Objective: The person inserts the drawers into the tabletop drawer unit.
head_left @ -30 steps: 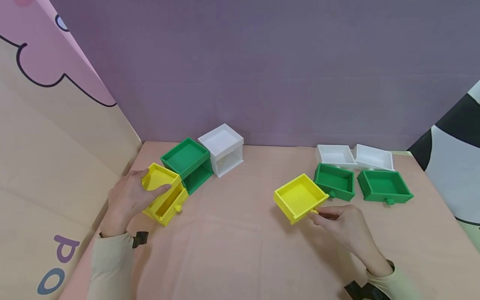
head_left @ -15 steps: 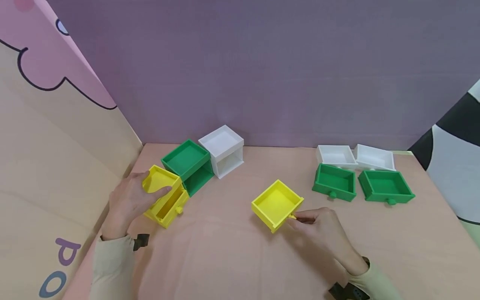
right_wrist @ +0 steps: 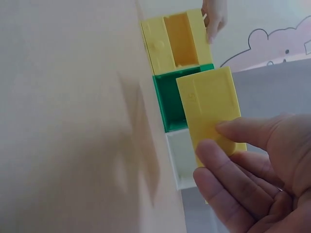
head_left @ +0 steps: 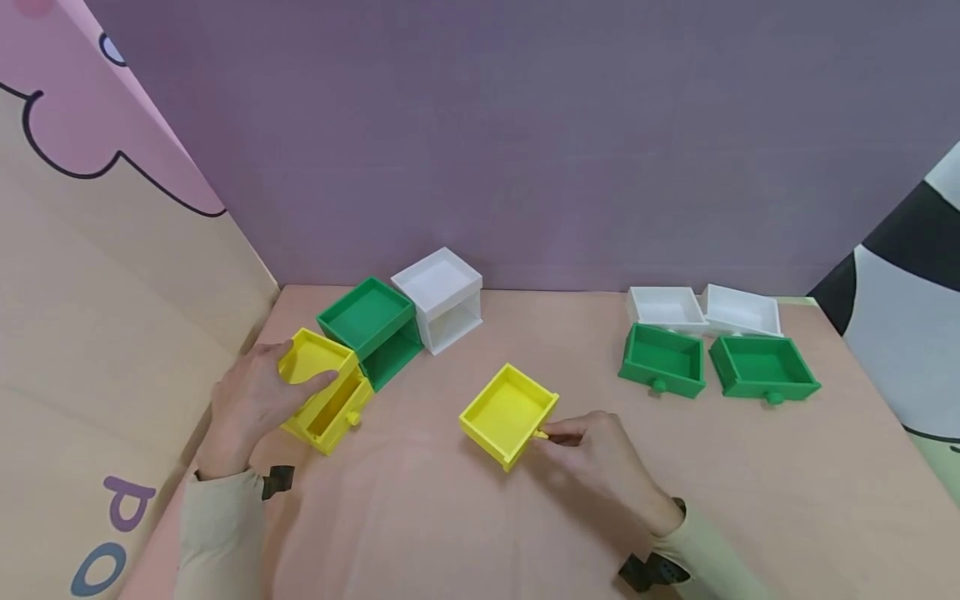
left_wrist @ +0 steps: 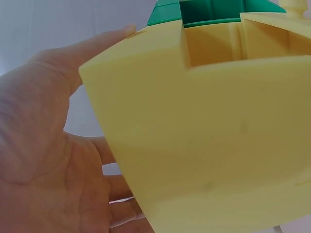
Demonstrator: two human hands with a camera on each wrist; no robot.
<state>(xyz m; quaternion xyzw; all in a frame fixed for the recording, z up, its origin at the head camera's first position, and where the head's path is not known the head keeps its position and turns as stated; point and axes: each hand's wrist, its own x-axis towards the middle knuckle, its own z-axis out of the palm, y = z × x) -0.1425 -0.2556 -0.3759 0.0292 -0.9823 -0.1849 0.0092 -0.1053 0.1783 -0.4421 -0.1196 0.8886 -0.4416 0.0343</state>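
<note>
My left hand (head_left: 251,404) grips the yellow cabinet (head_left: 318,358) at the left, thumb across its top and fingers behind it. A lower yellow drawer with a round knob (head_left: 354,417) sits in that cabinet; above it the right wrist view shows an empty slot. In the middle, above the table, my right hand (head_left: 600,454) pinches the knob of a yellow drawer (head_left: 508,412). That drawer is tilted and apart from the cabinet. In the right wrist view the drawer's front (right_wrist: 211,104) faces the camera, with thumb and fingers round its knob.
Beside the yellow cabinet stand a green cabinet (head_left: 371,321) and a white cabinet (head_left: 442,292), both with open fronts. Two green drawers (head_left: 663,358) and two white drawers (head_left: 666,307) lie at the right. A purple wall (head_left: 555,150) rises behind the table.
My right hand has carried the yellow drawer leftward, away from the green drawers and nearer the yellow cabinet. My left hand keeps its grip on the cabinet, which has stayed in place.
</note>
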